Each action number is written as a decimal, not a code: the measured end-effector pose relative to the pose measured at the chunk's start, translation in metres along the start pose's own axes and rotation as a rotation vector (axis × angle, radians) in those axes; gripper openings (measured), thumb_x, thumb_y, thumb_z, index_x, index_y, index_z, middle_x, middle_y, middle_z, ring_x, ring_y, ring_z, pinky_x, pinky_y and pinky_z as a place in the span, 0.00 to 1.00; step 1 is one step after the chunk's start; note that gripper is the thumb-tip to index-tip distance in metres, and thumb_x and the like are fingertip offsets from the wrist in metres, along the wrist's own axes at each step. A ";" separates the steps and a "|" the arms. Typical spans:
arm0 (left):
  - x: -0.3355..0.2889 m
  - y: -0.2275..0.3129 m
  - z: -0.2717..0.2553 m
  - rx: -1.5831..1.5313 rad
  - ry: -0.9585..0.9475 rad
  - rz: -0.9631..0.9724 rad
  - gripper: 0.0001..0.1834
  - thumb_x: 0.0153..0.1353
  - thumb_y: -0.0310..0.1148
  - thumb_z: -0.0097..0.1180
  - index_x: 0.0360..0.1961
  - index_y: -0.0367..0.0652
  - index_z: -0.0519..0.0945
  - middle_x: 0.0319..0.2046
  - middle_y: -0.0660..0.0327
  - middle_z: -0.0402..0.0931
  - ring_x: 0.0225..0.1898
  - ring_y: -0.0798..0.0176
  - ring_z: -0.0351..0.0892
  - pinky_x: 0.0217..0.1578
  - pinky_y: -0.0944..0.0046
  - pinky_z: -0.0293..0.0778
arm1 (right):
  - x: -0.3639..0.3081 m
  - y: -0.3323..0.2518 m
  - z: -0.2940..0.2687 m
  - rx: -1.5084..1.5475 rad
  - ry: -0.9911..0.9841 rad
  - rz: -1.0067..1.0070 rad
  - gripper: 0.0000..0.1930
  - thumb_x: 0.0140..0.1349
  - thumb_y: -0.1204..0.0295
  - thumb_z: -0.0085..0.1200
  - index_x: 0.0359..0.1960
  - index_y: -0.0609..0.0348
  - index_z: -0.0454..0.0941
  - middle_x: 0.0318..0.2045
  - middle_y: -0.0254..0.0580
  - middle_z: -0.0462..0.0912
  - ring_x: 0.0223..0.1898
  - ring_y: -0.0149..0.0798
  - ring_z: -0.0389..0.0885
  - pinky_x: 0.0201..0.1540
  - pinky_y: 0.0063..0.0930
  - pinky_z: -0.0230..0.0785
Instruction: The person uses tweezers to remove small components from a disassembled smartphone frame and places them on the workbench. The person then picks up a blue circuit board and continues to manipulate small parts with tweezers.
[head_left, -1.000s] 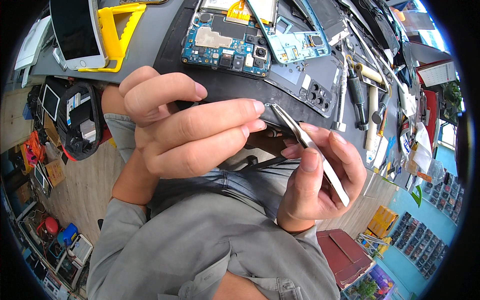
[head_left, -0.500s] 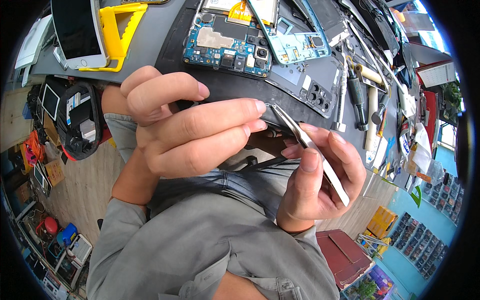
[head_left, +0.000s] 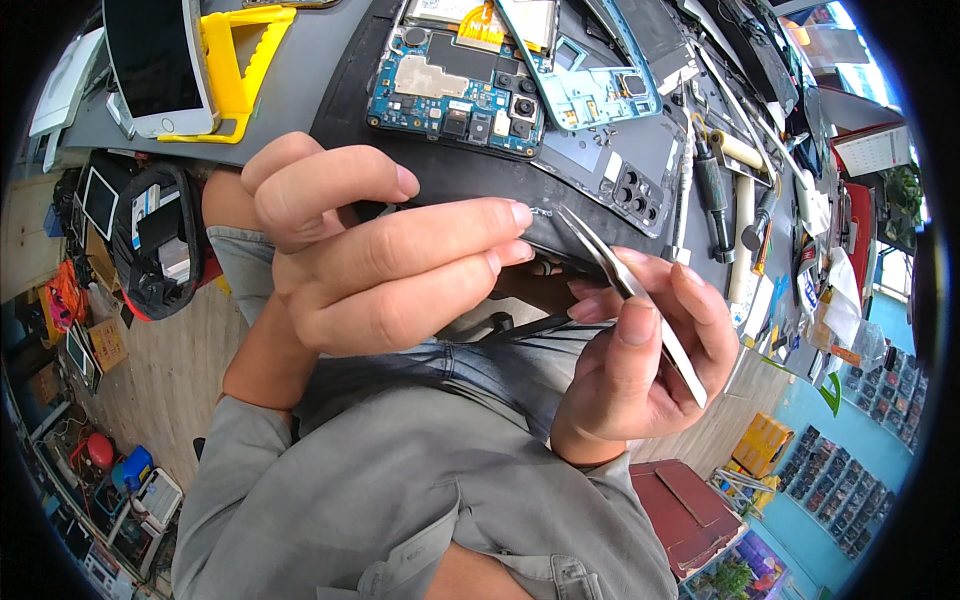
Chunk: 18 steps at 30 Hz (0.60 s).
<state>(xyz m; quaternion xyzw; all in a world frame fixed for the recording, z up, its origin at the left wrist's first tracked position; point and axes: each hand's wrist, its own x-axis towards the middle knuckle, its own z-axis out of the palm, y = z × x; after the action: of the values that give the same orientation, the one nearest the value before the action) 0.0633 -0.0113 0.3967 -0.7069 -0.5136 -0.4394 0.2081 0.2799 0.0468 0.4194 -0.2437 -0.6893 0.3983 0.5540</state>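
Between its fingertips, my left hand [head_left: 385, 265] pinches a small silvery part [head_left: 542, 211], too small to name. My right hand [head_left: 650, 365] holds metal tweezers [head_left: 624, 279], their tips pointing at the part with a small gap between. Just beyond the hands lies an opened phone [head_left: 455, 90], its blue circuit board and camera modules bare. A light blue mid-frame [head_left: 575, 105] leans across its right side. Below that frame rests a dark phone panel [head_left: 636, 196] with several round lens openings, and tiny screws [head_left: 603, 133] are scattered near it.
At the far left, a white phone [head_left: 165, 70] leans on a yellow stand [head_left: 243, 75]. Screwdrivers [head_left: 713, 190] and other tools crowd the bench's right side. A black bag [head_left: 160, 240] is below the bench at left; a dark red case [head_left: 685, 515] stands low at right.
My right hand has shifted slightly right with the tweezers, so their tips have come away from the small part. My left hand has stayed in place, still pinching it.
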 end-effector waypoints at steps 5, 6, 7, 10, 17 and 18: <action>-0.001 -0.001 -0.002 0.008 0.007 -0.001 0.19 0.60 0.44 0.78 0.43 0.64 0.77 0.47 0.86 0.90 0.50 0.64 0.70 0.41 0.64 0.66 | -0.001 0.000 -0.013 0.119 -0.104 0.074 0.26 0.70 0.85 0.63 0.67 0.64 0.68 0.47 0.73 0.88 0.39 0.46 0.92 0.42 0.35 0.88; 0.000 -0.001 -0.001 0.008 0.007 0.000 0.19 0.59 0.44 0.78 0.43 0.64 0.77 0.47 0.86 0.90 0.50 0.63 0.70 0.41 0.64 0.66 | -0.001 0.000 -0.013 0.121 -0.098 0.079 0.26 0.70 0.85 0.63 0.67 0.64 0.68 0.47 0.73 0.88 0.39 0.46 0.92 0.42 0.35 0.88; 0.000 -0.001 -0.001 0.006 0.007 -0.001 0.19 0.59 0.44 0.78 0.43 0.64 0.77 0.47 0.86 0.90 0.50 0.63 0.70 0.40 0.64 0.66 | -0.001 0.000 -0.012 0.111 -0.081 0.067 0.25 0.71 0.83 0.62 0.67 0.65 0.69 0.46 0.73 0.88 0.37 0.46 0.91 0.40 0.34 0.87; 0.000 -0.001 0.001 -0.002 0.010 0.008 0.19 0.59 0.44 0.78 0.43 0.64 0.77 0.47 0.86 0.90 0.50 0.63 0.70 0.40 0.64 0.66 | 0.001 0.002 -0.002 0.061 -0.014 0.007 0.21 0.73 0.77 0.60 0.64 0.70 0.73 0.44 0.72 0.88 0.29 0.44 0.88 0.30 0.28 0.82; -0.001 -0.002 -0.001 0.000 0.011 0.010 0.19 0.59 0.43 0.79 0.43 0.64 0.77 0.47 0.85 0.90 0.50 0.63 0.70 0.40 0.64 0.66 | 0.001 0.000 -0.004 0.017 -0.042 -0.017 0.19 0.75 0.77 0.58 0.65 0.69 0.72 0.46 0.73 0.86 0.29 0.45 0.88 0.31 0.30 0.84; -0.001 -0.002 0.000 -0.001 0.013 0.010 0.19 0.59 0.43 0.79 0.43 0.64 0.77 0.47 0.85 0.90 0.50 0.63 0.70 0.40 0.64 0.66 | 0.001 0.001 -0.013 0.016 -0.090 -0.033 0.20 0.75 0.79 0.58 0.65 0.67 0.70 0.50 0.72 0.84 0.33 0.46 0.91 0.35 0.33 0.86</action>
<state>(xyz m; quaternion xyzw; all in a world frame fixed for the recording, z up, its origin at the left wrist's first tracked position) 0.0613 -0.0112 0.3962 -0.7067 -0.5085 -0.4432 0.2134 0.2923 0.0515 0.4200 -0.2098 -0.7143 0.4052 0.5306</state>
